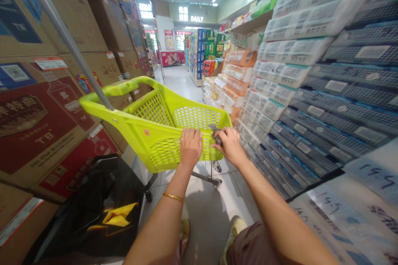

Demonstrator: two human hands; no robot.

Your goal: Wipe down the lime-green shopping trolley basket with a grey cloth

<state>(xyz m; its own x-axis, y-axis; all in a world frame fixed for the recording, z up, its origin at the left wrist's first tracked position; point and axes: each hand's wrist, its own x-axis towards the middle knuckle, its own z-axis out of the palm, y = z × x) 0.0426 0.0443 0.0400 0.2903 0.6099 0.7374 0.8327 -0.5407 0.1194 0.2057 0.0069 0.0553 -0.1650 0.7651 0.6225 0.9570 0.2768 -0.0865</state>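
Pinches a dark grey, crumpled wad (215, 133) between the right hand's (232, 144) thumb and curled fingers, right at the rim of a yellow-green shopping cart (134, 131). Has the wad at the right fingertips, on their left side, a short gap to the right of the left hand (190, 148); looks too ragged for a clear long axis. Hooks the left fingers over the same rim, tips bent out of sight. Sets the cart's long axis crosswise before both hands, from a handle (124, 88) well left of the left fingers to a rounded end just past the right ones.

Shows smooth moulded plastic in the cart, pierced by small rounded holes, against the wad's dull, frayed-looking surface. Includes boxy cardboard cartons (18, 132) and a slack, glossy black bag-like thing (124, 176) left of the left fingers, plus film-wrapped white packs (290, 51) and checked dark packs (345, 122) stacked right of the right fingers.
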